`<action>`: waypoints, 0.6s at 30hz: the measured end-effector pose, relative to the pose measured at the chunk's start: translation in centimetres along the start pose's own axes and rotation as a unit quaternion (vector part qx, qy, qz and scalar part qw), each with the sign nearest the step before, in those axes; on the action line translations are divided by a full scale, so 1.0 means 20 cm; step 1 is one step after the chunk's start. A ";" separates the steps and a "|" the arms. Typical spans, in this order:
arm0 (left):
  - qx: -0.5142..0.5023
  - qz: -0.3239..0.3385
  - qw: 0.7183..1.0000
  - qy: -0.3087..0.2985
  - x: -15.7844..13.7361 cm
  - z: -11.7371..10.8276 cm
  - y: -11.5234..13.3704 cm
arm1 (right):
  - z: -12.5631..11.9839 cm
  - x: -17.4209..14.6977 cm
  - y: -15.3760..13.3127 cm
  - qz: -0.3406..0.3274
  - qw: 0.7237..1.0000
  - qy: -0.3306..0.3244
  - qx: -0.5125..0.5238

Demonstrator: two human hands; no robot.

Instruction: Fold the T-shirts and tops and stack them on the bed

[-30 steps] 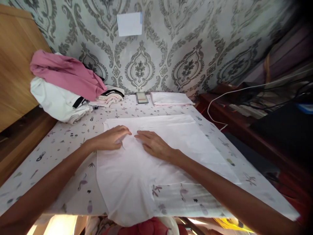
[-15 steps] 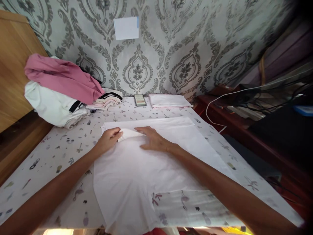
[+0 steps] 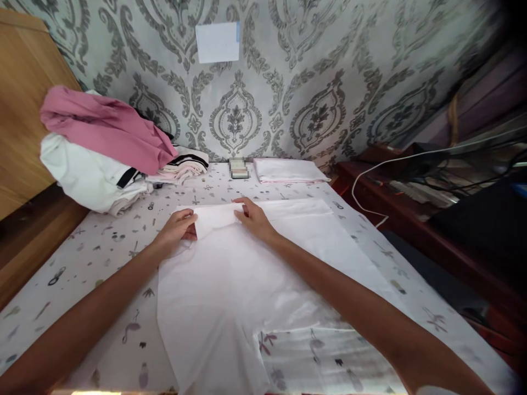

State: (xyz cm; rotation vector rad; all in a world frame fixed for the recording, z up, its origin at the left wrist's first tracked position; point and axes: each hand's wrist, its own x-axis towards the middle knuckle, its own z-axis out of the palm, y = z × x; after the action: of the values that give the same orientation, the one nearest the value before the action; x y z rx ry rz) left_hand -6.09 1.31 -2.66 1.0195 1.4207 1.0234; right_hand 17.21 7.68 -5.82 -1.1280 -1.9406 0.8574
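Now a white garment (image 3: 206, 296) is lying spread on the surface (image 3: 102, 241), the left hand (image 3: 181, 226) and right hand (image 3: 252, 216) both pinching it near its far edge. Beyond, a folded cloth (image 3: 292, 170) is resting by the wall (image 3: 235, 112).

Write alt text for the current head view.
The left hand and right hand pinch a white garment spread on a patterned sheet. Beyond it, a clothes pile sits at left and a folded cloth at right.

Garment (image 3: 218, 285) cropped below, possible card (image 3: 239, 168) blurred
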 end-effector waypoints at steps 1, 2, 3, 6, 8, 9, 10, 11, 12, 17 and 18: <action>0.010 0.000 1.000 -0.004 0.00 0.00 0.01 | 0.01 0.00 0.00 -0.009 1.000 0.007 -0.017; 0.024 0.003 1.000 -0.011 0.00 0.00 0.01 | 0.01 -0.01 0.00 -0.017 0.999 0.012 -0.032; 0.042 0.010 0.999 -0.020 0.00 0.00 0.01 | 0.02 -0.01 0.00 -0.022 0.999 0.015 -0.045; 0.099 0.031 0.993 -0.061 0.00 -0.01 0.01 | 0.04 -0.01 0.00 -0.025 0.996 0.011 -0.079; 0.108 0.027 0.990 -0.087 0.02 -0.04 0.01 | 0.04 -0.01 0.01 -0.021 0.995 0.006 -0.097; 0.103 0.019 0.990 -0.093 0.03 -0.06 0.00 | 0.04 -0.02 0.01 -0.018 0.994 0.005 -0.105; 0.097 0.010 0.991 -0.095 0.04 -0.08 0.00 | 0.04 -0.02 0.01 -0.013 0.994 0.006 -0.112; 0.091 0.003 0.991 -0.093 0.04 -0.10 0.01 | 0.04 -0.02 0.01 -0.007 0.993 0.008 -0.118; 0.089 -0.001 0.992 -0.089 0.05 -0.11 0.01 | 0.04 -0.02 0.01 0.002 0.992 0.010 -0.122; 0.118 0.020 0.988 -0.096 0.03 -0.12 -0.01 | 0.02 -0.03 -0.02 0.036 0.994 -0.003 -0.106; 0.135 0.034 0.985 -0.101 0.02 -0.10 -0.02 | 0.01 -0.04 -0.03 0.034 0.994 -0.018 -0.106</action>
State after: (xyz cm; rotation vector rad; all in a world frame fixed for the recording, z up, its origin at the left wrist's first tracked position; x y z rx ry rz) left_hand -8.21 1.41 -2.92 1.3375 1.3866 0.7632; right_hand 17.12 6.78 -5.66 -1.3159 -2.0706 0.7227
